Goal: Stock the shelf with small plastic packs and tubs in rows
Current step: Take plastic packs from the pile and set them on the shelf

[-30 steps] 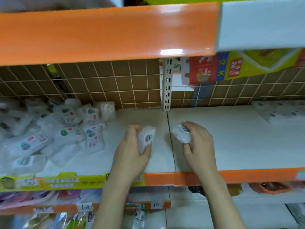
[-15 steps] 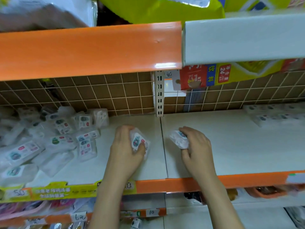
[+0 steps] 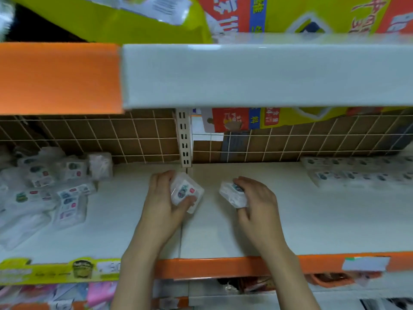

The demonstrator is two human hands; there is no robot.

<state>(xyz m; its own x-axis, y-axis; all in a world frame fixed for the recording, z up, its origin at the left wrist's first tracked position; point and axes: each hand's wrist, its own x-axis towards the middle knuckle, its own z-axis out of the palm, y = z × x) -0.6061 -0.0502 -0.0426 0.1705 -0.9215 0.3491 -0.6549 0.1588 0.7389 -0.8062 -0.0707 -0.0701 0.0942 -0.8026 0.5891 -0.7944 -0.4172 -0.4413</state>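
As we curl our left hand (image 3: 164,198) and right hand (image 3: 257,200) each round a tub (image 3: 186,190) over the shelf (image 3: 290,220), a loose grip could tip either out of row.

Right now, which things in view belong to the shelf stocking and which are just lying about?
Job:
left hand holding a clear tub
right hand holding a white pack
shelf
loose packs
packs in rows

Lying about:
yellow bags
goods on lower shelf
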